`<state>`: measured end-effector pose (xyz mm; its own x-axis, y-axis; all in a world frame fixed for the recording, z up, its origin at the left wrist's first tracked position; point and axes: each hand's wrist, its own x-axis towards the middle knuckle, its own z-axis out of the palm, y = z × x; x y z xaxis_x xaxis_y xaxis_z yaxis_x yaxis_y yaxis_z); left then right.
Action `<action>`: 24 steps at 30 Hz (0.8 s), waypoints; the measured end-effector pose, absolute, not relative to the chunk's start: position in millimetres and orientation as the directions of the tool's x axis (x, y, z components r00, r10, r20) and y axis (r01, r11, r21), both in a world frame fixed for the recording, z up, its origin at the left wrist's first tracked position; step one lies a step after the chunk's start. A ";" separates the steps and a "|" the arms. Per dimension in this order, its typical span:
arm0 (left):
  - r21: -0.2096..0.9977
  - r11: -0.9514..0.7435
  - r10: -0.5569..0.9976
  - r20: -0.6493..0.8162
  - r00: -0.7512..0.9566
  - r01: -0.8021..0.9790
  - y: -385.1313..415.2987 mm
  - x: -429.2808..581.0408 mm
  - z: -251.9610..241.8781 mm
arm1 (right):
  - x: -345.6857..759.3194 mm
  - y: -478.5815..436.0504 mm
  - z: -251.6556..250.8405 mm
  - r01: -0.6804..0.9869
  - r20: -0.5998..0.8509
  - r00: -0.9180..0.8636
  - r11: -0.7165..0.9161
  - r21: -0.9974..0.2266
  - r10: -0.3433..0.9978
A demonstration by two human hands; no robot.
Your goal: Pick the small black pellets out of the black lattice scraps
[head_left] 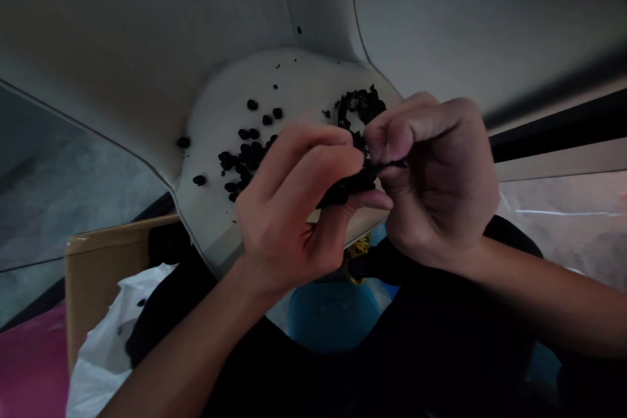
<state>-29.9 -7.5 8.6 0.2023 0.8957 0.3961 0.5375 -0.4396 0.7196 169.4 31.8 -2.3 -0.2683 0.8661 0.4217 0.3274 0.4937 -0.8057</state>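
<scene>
Between my two hands is a dark, thin black piece, perhaps rubber or plastic; its exact kind does not show. My left hand pinches it between thumb and fingers. The thumb and fingertips of my right hand are closed on its right end. Below and behind the hands lies a pale chair seat. Small round black pieces lie in a loose group on its left part, partly covered by my left hand. At the right of the seat is a heap of ragged black scraps, beside my right fingers.
Pale chair panels rise around the seat. At the lower left stands a cardboard box with a white plastic bag; a pink surface is beside it. A blue container sits below, between the legs, near something yellow.
</scene>
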 end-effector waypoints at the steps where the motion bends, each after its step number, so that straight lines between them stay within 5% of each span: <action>1: 0.745 -0.431 0.900 0.396 0.183 0.509 -6.2 -29.1 7.9 | 168.8 32.7 -3.4 0.323 0.446 -0.260 0.513 -0.795 0.856; 7: 0.853 -0.496 0.856 0.511 -0.072 0.163 7.7 -10.0 -8.1 | 160.7 47.6 -18.9 0.094 0.740 -0.219 0.769 -0.633 0.636; 20: 0.949 -0.270 0.951 0.237 -0.198 -0.163 14.0 -13.5 -17.5 | 166.0 46.9 -21.8 0.096 0.528 -0.419 0.614 -0.783 0.739; 24: 0.982 -0.176 0.981 0.169 -0.090 -0.069 13.9 -16.7 -10.8 | 166.2 49.1 -20.0 0.021 0.525 -0.371 0.572 -0.820 0.766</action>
